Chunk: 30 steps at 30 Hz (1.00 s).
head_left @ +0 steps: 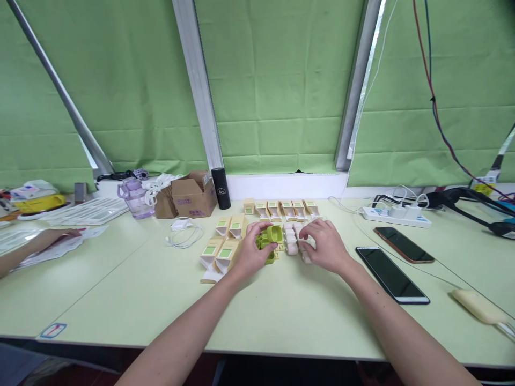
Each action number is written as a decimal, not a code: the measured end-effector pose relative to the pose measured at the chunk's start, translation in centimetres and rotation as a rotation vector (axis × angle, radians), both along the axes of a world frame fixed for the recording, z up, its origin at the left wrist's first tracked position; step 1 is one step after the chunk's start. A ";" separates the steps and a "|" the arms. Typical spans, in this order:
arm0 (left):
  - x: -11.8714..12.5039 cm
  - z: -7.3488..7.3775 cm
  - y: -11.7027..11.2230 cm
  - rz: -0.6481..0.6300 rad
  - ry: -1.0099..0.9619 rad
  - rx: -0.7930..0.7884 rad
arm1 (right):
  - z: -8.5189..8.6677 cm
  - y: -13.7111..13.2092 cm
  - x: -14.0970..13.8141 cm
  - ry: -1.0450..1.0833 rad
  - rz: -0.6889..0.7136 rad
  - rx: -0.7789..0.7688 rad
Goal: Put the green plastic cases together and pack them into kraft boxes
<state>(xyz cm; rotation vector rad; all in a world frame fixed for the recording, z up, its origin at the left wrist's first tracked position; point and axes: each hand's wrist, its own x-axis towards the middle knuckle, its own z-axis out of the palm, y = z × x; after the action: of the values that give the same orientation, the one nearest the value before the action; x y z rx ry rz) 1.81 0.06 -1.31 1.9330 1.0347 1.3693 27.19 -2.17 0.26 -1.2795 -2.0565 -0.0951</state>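
A pale table (257, 316) spans the view, with a small sticker (53, 330) near its front edge on the left. On the right lie a cream block (480, 306), a phone with a white border (392, 275) and, just beyond it, a darker phone (404, 245). Further back is a white power strip (396, 216) with plugs in it. At far left, another person's hand (66, 235) rests on papers (86, 234). Green curtains (281, 86) hang behind, between metal posts.

Four small cartons (209, 251) with green labels stand left of the person's hands, flaps loose; a row of similar cartons (287, 209) stands beyond. Behind to the left are a purple jug (137, 199), an open cardboard box (195, 197), its inside hidden, and a black cylinder (221, 188).

Both forearms reach in from the front edge. The left hand (254, 251) grips a green cup (274, 234) between thumb and fingers, tilted above more green pieces (270, 258). The right hand (326, 247) curls over white pieces (290, 239) just beside it; whether its thumb and fingers pinch one, I cannot tell.
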 end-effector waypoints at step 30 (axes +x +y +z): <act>-0.2 -1.0 1.9 -0.151 -0.253 -0.172 | 0.3 -1.1 -0.4 -0.157 0.084 -0.115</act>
<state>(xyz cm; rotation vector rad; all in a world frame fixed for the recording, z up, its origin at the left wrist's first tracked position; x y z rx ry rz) 1.59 2.00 -2.33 1.6297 0.8379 1.3512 26.79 -3.31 0.51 -1.2877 -2.2758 -0.0402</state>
